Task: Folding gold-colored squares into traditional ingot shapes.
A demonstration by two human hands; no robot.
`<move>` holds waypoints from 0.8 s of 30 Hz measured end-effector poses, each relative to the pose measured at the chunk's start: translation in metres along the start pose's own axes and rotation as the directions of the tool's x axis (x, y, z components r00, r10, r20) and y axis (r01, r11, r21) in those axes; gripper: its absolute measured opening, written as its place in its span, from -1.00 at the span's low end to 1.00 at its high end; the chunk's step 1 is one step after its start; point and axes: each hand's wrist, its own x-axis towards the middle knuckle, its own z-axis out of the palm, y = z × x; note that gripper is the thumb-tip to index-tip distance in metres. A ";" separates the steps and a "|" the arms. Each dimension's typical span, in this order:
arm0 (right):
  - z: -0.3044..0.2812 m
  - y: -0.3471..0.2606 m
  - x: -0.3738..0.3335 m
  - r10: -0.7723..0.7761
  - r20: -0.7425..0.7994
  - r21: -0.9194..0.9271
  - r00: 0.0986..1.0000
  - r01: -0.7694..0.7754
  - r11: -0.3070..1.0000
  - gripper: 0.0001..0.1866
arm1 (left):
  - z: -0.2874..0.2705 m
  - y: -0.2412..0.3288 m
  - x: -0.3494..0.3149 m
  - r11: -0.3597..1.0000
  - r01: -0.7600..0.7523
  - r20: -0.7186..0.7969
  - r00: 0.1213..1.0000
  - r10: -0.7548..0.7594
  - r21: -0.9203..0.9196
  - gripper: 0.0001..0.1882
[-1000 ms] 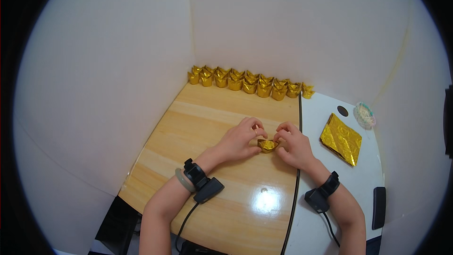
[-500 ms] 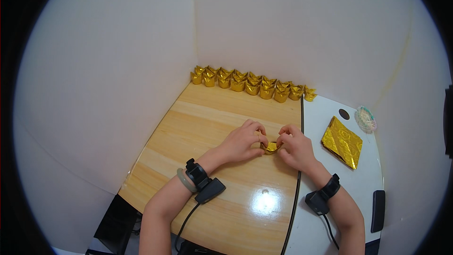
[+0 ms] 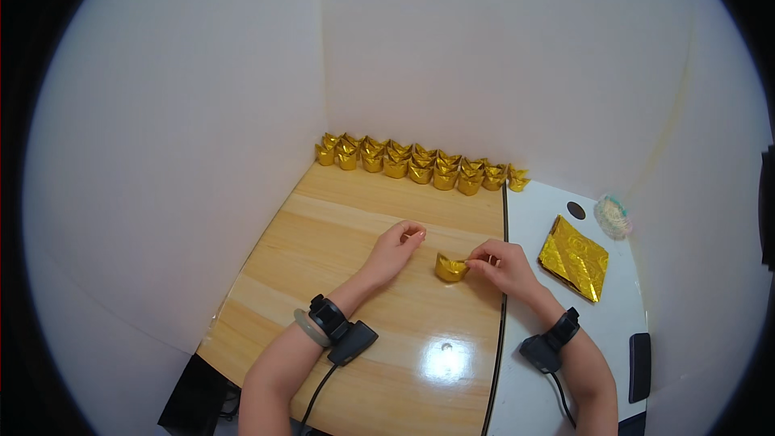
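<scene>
A folded gold paper ingot point(image 3: 449, 269) sits near the middle of the wooden tabletop, its pointed ends turned up. My right hand point(image 3: 504, 266) pinches its right tip between thumb and fingers. Away to the left, apart from the ingot, my left hand point(image 3: 393, 252) hovers over the wood with its fingers curled in and closed; nothing shows in it. Along the back wall stands a packed row of finished gold paper ingots point(image 3: 420, 171), two deep in most places.
To the right, a stack of gold paper sheets point(image 3: 575, 258) lies on the white tabletop point(image 3: 533, 355). Behind it are a round dark hole cover point(image 3: 576, 211) and a pale coiled bundle point(image 3: 613, 216). A black bar-shaped object point(image 3: 639, 367) lies at the right edge. Cables trail from both wristbands.
My left hand has let go of the ingot and drawn away to the left. My right hand still holds it by the tip. The whole view has shifted slightly.
</scene>
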 end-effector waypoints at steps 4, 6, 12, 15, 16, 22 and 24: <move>-0.004 0.002 0.003 0.057 -0.018 0.010 0.998 -0.057 0.998 -0.88 | -0.001 -0.009 0.003 1.000 0.021 0.021 1.000 -0.021 0.000 -0.75; -0.013 0.005 0.009 0.033 -0.022 -0.053 0.999 -0.034 0.998 -0.88 | -0.002 -0.012 0.004 0.995 0.051 0.072 0.996 -0.057 0.086 -0.76; -0.083 0.048 0.059 -0.065 -0.070 -0.425 0.995 0.029 0.905 -0.92 | 0.000 0.003 0.001 0.971 0.023 0.043 0.998 -0.034 0.238 -0.74; -0.091 0.072 0.081 -0.035 -0.023 -0.437 0.999 0.022 0.899 -0.92 | -0.002 -0.003 0.003 0.973 0.034 0.060 0.997 -0.049 0.230 -0.76; -0.089 0.078 0.086 -0.050 0.009 -0.432 0.999 0.049 0.900 -0.93 | -0.002 -0.004 0.002 0.972 0.035 0.062 0.997 -0.051 0.234 -0.76; -0.080 0.106 0.098 0.022 0.015 -0.473 1.000 -0.012 0.881 -0.91 | 0.000 -0.002 0.000 0.975 0.042 0.060 0.997 -0.056 0.220 -0.78; -0.080 0.110 0.100 0.029 -0.001 -0.467 1.000 -0.026 0.884 -0.91 | 0.000 0.000 -0.001 0.971 0.046 0.054 0.997 -0.061 0.235 -0.78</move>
